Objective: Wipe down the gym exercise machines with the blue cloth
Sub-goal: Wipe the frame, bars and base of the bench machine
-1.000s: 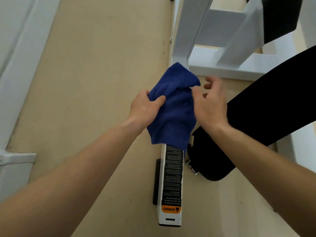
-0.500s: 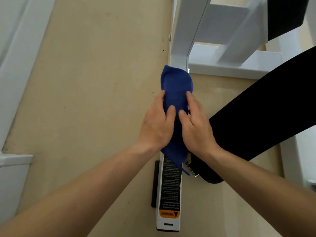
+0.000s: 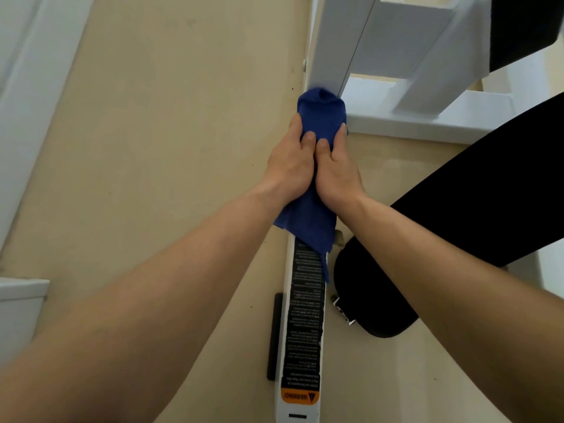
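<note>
from the head view i look down on my two arms reaching out to a long white beam (image 3: 300,331) of the machine that runs low over the beige floor (image 3: 152,132). the blue cloth (image 3: 322,114) is draped over this beam, near its far end, just short of where it meets the upright post (image 3: 331,41) and the crossbar (image 3: 427,122). my left hand (image 3: 288,167) and right hand (image 3: 337,174) sit side by side, thumbs touching, each with fingers curled down over the cloth, so both clamp it round the beam. a loose tail of cloth hangs out below my wrists onto the top of the warning label (image 3: 303,315).

i judge this to be the middle of a wipe along this one beam, with the task far from finished. nothing on the surfaces tells me which parts have been cleaned: i see no damp streaks or dust lines. the labelled stretch of the beam nearer to me lies bare of the cloth, and so do the crossbar, the upright post and the big black pad (image 3: 473,209) to my right. all of these, and any other machines out of view, i count as left to do or at least unconfirmed.
</note>
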